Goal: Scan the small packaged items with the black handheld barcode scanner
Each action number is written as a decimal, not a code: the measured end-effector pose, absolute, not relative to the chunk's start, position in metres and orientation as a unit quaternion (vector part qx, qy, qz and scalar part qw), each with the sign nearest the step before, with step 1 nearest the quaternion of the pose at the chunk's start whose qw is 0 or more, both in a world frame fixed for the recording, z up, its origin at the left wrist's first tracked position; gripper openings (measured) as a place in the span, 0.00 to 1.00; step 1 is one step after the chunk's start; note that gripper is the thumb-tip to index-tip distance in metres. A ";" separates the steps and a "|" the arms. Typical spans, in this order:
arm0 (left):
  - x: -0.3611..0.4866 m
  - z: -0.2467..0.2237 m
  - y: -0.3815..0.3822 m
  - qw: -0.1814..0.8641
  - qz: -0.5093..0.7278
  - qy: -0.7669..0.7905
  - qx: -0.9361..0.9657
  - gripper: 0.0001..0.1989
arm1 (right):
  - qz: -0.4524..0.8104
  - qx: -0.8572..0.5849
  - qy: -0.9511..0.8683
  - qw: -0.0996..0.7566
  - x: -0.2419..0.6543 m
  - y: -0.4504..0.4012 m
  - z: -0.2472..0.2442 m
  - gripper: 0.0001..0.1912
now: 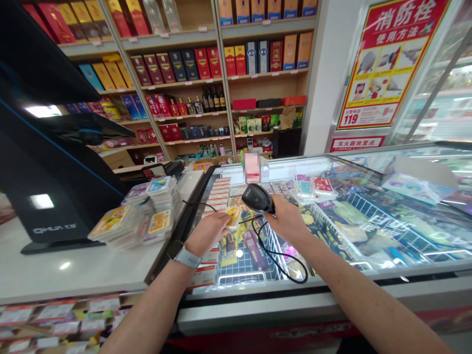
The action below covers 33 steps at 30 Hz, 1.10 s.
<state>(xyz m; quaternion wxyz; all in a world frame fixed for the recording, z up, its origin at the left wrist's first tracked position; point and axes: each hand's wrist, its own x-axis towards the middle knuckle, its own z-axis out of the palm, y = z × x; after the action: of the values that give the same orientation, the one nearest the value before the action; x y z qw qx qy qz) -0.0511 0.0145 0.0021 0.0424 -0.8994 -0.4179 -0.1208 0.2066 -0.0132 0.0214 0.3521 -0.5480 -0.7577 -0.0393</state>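
Note:
My right hand (286, 216) is wrapped round the handle of a black barcode scanner (258, 198); its head points to the left, over the freezer's glass top. Below the scanner, a black cable (266, 253) loops down across the glass. My left hand (214, 230), with a watch (187, 257) on the wrist, pinches a small flat pack with a yellow-and-white label (233, 218). The pack is just left of and below the scanner head. On the white counter to the left, stacks of similar flat packs (161, 194) stand, with orange, blue and purple labels.
A black checkout terminal (55, 162) stands on the counter at left. The glass-topped chest freezer (236, 290) holds wire baskets of packaged goods. More flat packs (313, 189) and an open white carton (420, 179) lie on the glass. Shelves of boxed bottles (177, 66) line the back wall.

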 end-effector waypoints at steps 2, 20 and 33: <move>-0.050 0.003 0.013 0.051 -0.122 -0.419 -0.898 0.12 | -0.038 -0.552 -0.755 0.352 0.206 -0.014 0.021 0.11; -0.061 0.001 0.023 0.057 -0.292 -0.497 -0.815 0.10 | -0.021 -0.560 -0.750 0.351 0.205 -0.017 0.025 0.08; -0.071 -0.015 0.043 -0.220 -0.503 -0.569 -0.612 0.11 | -0.021 -0.554 -0.753 0.355 0.205 -0.016 0.022 0.10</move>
<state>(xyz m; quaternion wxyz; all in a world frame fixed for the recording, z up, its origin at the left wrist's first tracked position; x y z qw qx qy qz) -0.0715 0.0435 -0.0148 -0.2199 -0.6117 -0.5692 -0.5035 0.2050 -0.0162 0.0222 0.3548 -0.5537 -0.7531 -0.0213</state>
